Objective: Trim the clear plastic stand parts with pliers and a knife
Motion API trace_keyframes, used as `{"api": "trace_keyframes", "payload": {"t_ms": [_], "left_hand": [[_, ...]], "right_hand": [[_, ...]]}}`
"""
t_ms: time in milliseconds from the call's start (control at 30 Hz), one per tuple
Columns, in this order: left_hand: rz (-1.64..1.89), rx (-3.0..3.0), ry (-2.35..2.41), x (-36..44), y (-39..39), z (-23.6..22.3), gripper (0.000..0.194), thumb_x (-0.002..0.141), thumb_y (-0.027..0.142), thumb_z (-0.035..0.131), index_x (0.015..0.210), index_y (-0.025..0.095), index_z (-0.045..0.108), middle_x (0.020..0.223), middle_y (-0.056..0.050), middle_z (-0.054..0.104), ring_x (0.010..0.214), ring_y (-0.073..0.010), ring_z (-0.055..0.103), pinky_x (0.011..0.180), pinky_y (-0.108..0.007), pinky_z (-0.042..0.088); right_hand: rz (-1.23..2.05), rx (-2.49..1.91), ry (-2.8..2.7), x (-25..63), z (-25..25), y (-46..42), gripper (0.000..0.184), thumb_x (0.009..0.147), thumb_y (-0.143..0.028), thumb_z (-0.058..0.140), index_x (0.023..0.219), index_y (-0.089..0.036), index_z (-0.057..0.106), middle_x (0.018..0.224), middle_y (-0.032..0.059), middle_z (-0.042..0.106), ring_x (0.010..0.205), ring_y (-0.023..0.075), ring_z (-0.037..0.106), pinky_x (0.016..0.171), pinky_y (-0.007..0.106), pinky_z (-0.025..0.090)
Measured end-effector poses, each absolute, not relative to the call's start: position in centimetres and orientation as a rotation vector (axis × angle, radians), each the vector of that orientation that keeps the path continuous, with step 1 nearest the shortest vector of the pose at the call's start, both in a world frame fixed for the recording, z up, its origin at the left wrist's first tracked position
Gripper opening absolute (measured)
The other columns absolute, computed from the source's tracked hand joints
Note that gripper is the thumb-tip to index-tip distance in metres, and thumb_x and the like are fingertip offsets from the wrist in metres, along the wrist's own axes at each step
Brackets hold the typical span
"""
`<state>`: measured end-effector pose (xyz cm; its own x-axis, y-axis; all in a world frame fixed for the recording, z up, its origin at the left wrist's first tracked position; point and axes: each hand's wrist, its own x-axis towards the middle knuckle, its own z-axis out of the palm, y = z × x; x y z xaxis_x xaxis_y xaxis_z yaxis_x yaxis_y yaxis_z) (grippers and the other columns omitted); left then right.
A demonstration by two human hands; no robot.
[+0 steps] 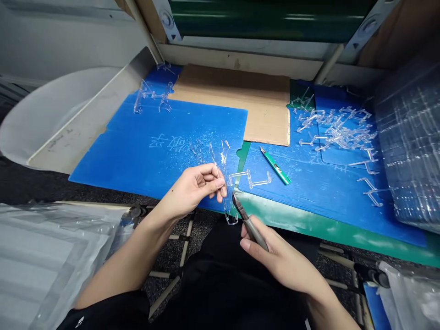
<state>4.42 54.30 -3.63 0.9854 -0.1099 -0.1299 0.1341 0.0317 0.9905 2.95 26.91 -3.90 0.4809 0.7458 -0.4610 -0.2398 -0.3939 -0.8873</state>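
We hold a clear plastic piece (232, 222) beside our cutters (254, 233).
Our left hand (202, 188) pinches the piece between thumb and fingers, and our right hand (277, 254) grasps the cutters' grey handle. We'd do well to steady the plastic close to the blades, keep fingertips clear and squeeze gently, as thin arms could crack. The piece sits between our hands, at the near edge of the blue sheet (130, 151).
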Motion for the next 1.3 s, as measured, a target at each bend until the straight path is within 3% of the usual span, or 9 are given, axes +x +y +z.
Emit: {"api": "trace_keyframes", "payload": {"t_ms": [267,567,867,1167,1300], "left_hand": [[-0.229,1.484,-0.002,3.8,53.8,-3.3,0.028,0.098,0.038,0.081,0.088,0.016,0.066,0.077,-0.004,0.076,0.062,-0.0117,0.069,0.062,-0.022,0.056],[-0.263,1.437,-0.015,3.7,53.0,-3.9,0.021,0.099,0.031,0.080,0.092,0.016,0.067,0.079,-0.003,0.077,0.062,-0.0102,0.069,0.063,-0.020,0.056],[-0.316,1.460,-0.005,4.2,51.6,-3.3,0.025,0.101,0.034,0.079,0.090,0.015,0.067,0.078,-0.003,0.077,0.059,-0.0098,0.068,0.062,-0.021,0.055],[-0.364,1.410,-0.017,4.7,48.9,-2.9,0.025,0.100,0.033,0.079,0.089,0.015,0.065,0.077,-0.003,0.076,0.057,-0.0095,0.066,0.060,-0.022,0.052],[-0.361,1.488,-0.159,11.5,44.3,-0.8,0.024,0.100,0.027,0.078,0.085,0.013,0.065,0.075,-0.005,0.074,0.061,-0.0102,0.065,0.064,-0.023,0.051]], "right_hand": [[1.137,-1.542,-0.420,2.9,-4.2,27.5,0.028,0.110,-0.053,0.056,0.110,-0.026,0.056,0.099,0.0004,0.050,0.090,0.0207,0.044,0.087,0.038,0.041],[1.111,-1.491,-0.366,2.5,-4.5,26.8,0.028,0.110,-0.055,0.055,0.109,-0.027,0.054,0.102,0.0022,0.052,0.089,0.0203,0.050,0.077,0.036,0.052],[1.116,-1.497,-0.487,3.2,-4.8,25.4,0.023,0.111,-0.049,0.053,0.109,-0.027,0.057,0.094,0.0008,0.053,0.079,0.0181,0.053,0.070,0.033,0.055],[1.121,-1.291,-0.409,2.5,-6.1,23.0,0.037,0.110,-0.060,0.056,0.103,-0.024,0.052,0.081,-0.0023,0.050,0.066,0.0132,0.049,0.062,0.029,0.050],[1.021,-1.182,-0.219,6.4,-5.4,20.6,0.044,0.100,-0.065,0.066,0.101,-0.025,0.047,0.074,-0.0061,0.042,0.057,0.0102,0.039,0.052,0.024,0.038]]}}
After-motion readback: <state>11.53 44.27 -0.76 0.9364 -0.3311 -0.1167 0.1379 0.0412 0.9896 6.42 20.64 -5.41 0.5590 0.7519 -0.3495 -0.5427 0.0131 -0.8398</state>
